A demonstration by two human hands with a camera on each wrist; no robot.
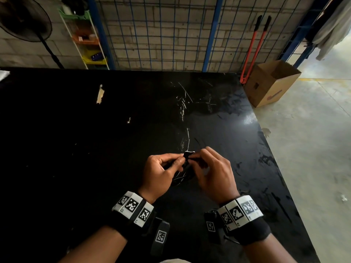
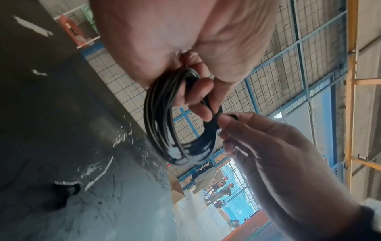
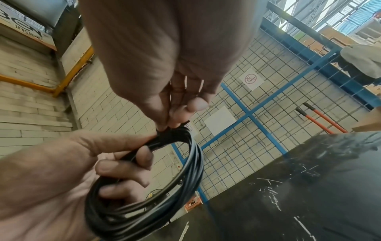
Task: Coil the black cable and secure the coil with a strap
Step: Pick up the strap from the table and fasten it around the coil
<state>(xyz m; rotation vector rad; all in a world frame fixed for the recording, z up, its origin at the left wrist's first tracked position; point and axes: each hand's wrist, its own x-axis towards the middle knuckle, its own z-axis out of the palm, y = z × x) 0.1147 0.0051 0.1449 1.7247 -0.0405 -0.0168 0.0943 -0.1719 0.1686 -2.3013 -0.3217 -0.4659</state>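
The black cable (image 1: 182, 177) is wound into a coil of several loops, held just above the black table (image 1: 95, 149). My left hand (image 1: 161, 171) grips one side of the coil (image 3: 185, 179), with its fingers (image 2: 198, 97) curled through the loops. At the top of the coil my right hand (image 1: 212, 173) pinches a short black strap (image 1: 188, 154) between thumb and fingertips (image 3: 171, 120). The strap (image 3: 164, 132) lies around the bundled loops beside my left thumb. How far it is fastened is hidden by the fingers.
The table's right edge (image 1: 266, 141) runs close to my right hand, with concrete floor beyond. A cardboard box (image 1: 271, 82) and red-handled bolt cutters (image 1: 252, 48) stand by the wire mesh fence (image 1: 161, 35). A fan (image 1: 24, 18) and a shelf rack (image 1: 85, 35) are at the back left.
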